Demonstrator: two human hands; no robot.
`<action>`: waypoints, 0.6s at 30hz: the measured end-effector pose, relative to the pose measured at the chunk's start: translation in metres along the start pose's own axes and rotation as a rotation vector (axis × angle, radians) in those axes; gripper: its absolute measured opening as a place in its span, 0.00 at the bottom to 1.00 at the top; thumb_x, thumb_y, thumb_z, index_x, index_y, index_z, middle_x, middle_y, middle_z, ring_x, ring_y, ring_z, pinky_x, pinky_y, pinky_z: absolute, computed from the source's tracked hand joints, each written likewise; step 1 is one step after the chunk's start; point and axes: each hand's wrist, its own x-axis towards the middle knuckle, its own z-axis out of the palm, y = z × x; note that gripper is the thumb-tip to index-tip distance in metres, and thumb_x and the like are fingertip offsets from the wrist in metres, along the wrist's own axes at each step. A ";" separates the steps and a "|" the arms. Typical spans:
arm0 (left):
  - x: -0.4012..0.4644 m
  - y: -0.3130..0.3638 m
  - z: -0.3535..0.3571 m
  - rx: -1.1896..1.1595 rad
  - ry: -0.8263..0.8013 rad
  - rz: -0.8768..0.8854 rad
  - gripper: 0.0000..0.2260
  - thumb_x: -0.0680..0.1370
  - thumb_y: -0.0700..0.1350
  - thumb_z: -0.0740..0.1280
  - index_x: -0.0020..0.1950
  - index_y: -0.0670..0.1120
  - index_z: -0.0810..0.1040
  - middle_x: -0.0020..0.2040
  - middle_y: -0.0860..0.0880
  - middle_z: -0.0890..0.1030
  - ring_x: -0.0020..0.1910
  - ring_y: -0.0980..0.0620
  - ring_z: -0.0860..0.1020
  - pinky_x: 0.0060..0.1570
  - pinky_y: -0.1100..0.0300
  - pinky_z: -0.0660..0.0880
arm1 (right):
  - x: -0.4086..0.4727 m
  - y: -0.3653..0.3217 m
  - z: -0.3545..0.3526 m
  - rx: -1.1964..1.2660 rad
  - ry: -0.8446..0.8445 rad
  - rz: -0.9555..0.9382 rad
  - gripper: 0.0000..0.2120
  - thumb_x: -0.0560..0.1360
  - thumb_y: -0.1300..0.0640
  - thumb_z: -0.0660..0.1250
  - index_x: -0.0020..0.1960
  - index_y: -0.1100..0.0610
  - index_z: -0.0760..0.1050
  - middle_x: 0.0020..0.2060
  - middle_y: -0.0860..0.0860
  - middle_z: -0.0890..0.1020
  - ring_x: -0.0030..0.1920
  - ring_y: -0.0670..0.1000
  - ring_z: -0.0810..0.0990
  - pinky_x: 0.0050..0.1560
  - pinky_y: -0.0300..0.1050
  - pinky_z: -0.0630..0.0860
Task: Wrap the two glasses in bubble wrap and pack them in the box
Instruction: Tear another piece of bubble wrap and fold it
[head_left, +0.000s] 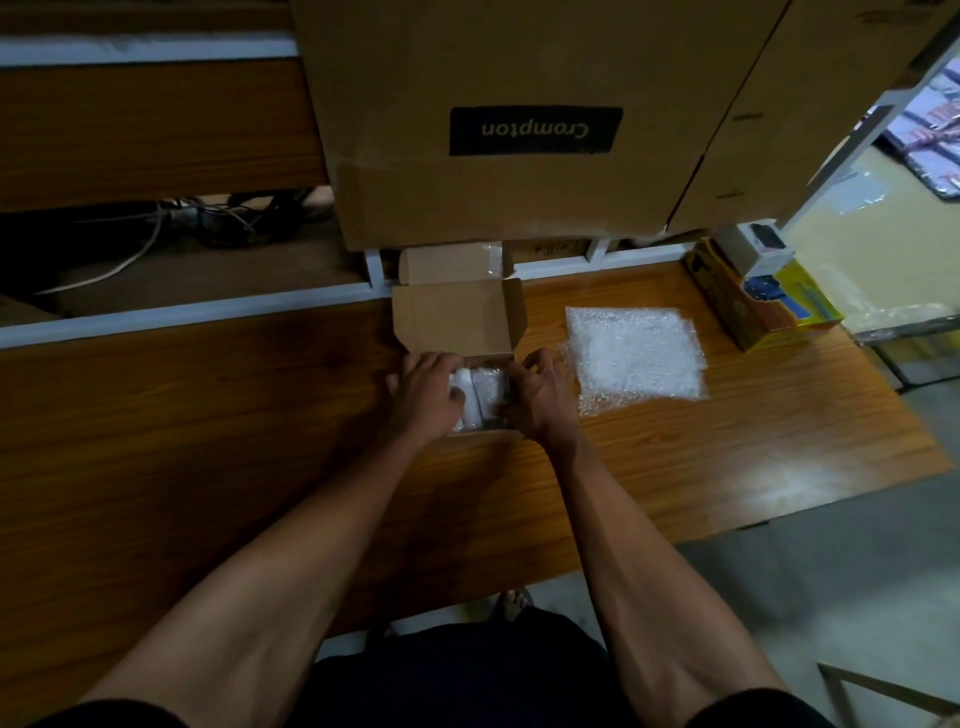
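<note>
Both forearms reach up from the bottom of the frame and meet at the small box (457, 317), just above the middle of the picture, where two white wrapped bundles (480, 395) lie side by side inside it. These look like the two glasses in their bubble wrap, though the glass itself cannot be seen through the padding. Left hand (423, 387) curls over the left bundle and the box's left edge; right hand (537, 397) curls in from the right, fingers bent against the right bundle. Whether each hand truly grips or only presses is hard to tell, since the knuckles hide the fingertips. To do this step well, I would ease the bundles down evenly with both hands until they sit below the rim, keep the loose wrap ends tucked under, and avoid squeezing the two against each other. Behind the hands the lid flap stands open and should fold down only once nothing bulges. Spare bubble wrap (636, 356) lies on the wooden table (208, 441) to the right, handy for filling gaps. Large cartons (519, 104) fill the upper frame.
</note>
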 end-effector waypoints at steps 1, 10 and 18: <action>0.002 0.000 0.000 -0.064 0.050 -0.040 0.20 0.80 0.44 0.68 0.71 0.57 0.73 0.73 0.54 0.74 0.74 0.48 0.64 0.67 0.45 0.64 | -0.001 0.001 0.000 0.041 0.017 -0.022 0.30 0.74 0.44 0.76 0.74 0.47 0.74 0.62 0.59 0.72 0.62 0.62 0.71 0.57 0.55 0.73; 0.025 0.057 -0.001 -0.489 0.178 0.071 0.15 0.80 0.32 0.64 0.57 0.50 0.81 0.54 0.55 0.79 0.54 0.55 0.78 0.51 0.63 0.75 | -0.004 0.052 -0.004 0.386 0.214 0.106 0.22 0.80 0.62 0.65 0.73 0.52 0.74 0.61 0.58 0.75 0.59 0.59 0.77 0.55 0.51 0.78; 0.065 0.144 0.056 -0.515 -0.100 0.181 0.14 0.80 0.37 0.68 0.63 0.51 0.80 0.59 0.52 0.83 0.58 0.53 0.80 0.60 0.54 0.80 | -0.002 0.137 -0.023 0.154 0.178 0.247 0.23 0.80 0.60 0.69 0.75 0.58 0.73 0.68 0.64 0.75 0.65 0.65 0.76 0.55 0.59 0.80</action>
